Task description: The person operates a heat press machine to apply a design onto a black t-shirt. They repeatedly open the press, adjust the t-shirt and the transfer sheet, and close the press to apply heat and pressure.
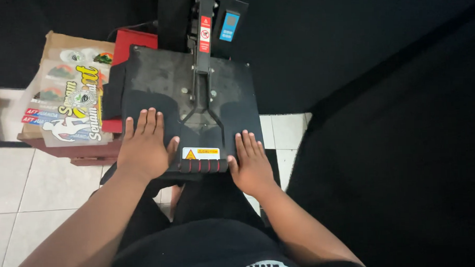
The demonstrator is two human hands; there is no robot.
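Hands (pixel 196 153) flat on heat press (pixel 191 93) (closed)

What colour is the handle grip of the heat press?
The handle grip is black with thin red rings, seen best in the head view.

Probably print workshop: heat press (pixel 191 93); printed transfer sheets (pixel 70 102)

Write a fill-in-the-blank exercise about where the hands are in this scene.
1. Both hands lie flat on the top plate of the heat ____.
2. The handle with red rings sits ____ the left hand and the right hand.
3. A stack of printed sheets lies to the ____ of the machine.

Missing words: press; between; left
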